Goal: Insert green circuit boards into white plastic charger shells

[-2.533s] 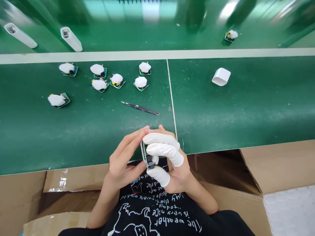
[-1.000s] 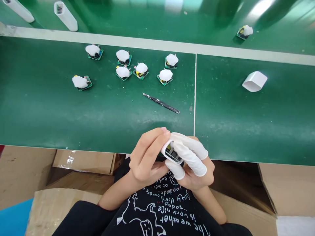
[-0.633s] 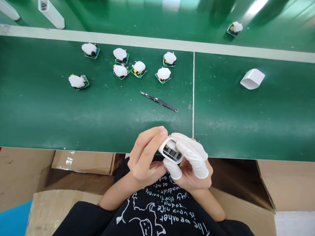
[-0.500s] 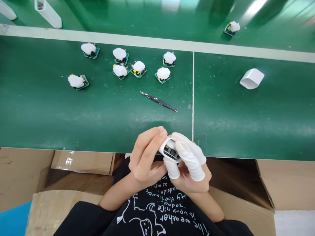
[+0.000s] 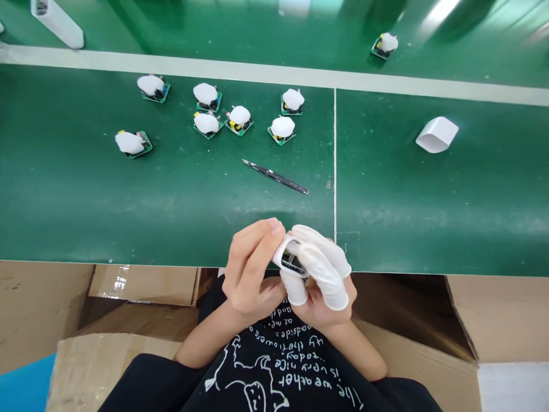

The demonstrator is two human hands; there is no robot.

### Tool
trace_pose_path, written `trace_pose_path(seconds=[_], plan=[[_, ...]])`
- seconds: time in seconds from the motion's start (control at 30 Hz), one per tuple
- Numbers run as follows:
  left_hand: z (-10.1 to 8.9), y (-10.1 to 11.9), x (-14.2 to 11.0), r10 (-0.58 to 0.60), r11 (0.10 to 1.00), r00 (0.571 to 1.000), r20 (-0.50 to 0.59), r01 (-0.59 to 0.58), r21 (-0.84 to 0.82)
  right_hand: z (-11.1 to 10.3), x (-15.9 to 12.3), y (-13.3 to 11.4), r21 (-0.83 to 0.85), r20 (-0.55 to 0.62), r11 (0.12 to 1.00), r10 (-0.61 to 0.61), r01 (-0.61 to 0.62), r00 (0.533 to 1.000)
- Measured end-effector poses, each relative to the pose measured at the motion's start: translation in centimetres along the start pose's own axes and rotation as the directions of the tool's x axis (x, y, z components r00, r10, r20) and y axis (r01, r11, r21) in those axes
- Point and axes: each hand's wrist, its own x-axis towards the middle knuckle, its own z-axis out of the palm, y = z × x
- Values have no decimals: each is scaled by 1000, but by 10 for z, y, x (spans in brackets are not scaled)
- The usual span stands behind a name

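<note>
My left hand (image 5: 253, 272) is closed around a white plastic housing (image 5: 279, 250), its open end turned to the right. Inside that opening sits a circuit board (image 5: 291, 262) with dark parts and white filler. White finger cots cover the thumb and fingertips of my right hand (image 5: 319, 274), which closes on the housing's open end and partly hides the board. Black tweezers (image 5: 277, 175) lie on the green table beyond my hands. Farther back are several small circuit boards topped with white blobs, one of them (image 5: 282, 128) nearest the tweezers.
A short white plastic sleeve (image 5: 437, 135) lies at the right on the green table (image 5: 407, 223). Behind a pale strip (image 5: 257, 73), another board (image 5: 385, 45) and a long white housing (image 5: 60, 24) rest on a green surface. Cardboard boxes (image 5: 141, 283) stand below the table edge.
Both hands have shifted slightly left and up with the housing. My right fingertips now cover more of its opening. The board and long housing behind the strip have moved left.
</note>
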Motion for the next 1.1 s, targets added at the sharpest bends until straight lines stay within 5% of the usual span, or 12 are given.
trace_pose_path(seconds=[0.17,0.37,0.53,0.67,0.9,1.1], plan=[[-4,-8,-2,9,1000,993,115,-7,-22,-5,2,-1,-29,165,990,142,-139,976],[-6,-4,-2,-59,985,994,95,74,-158,-7,-3,-3,223,40,941,253,-256,967],[-13,-5,11,48,985,962,269,-1,-170,-31,18,-4,75,242,887,427,-455,871],[-22,-8,17,88,985,907,413,-16,-175,-45,33,-6,-68,406,916,387,-395,828],[-35,-2,17,104,986,837,537,-16,-165,-50,31,-18,-300,439,917,376,-262,816],[-40,1,22,146,978,797,586,-28,-205,-54,31,-19,-337,474,927,318,-165,821]])
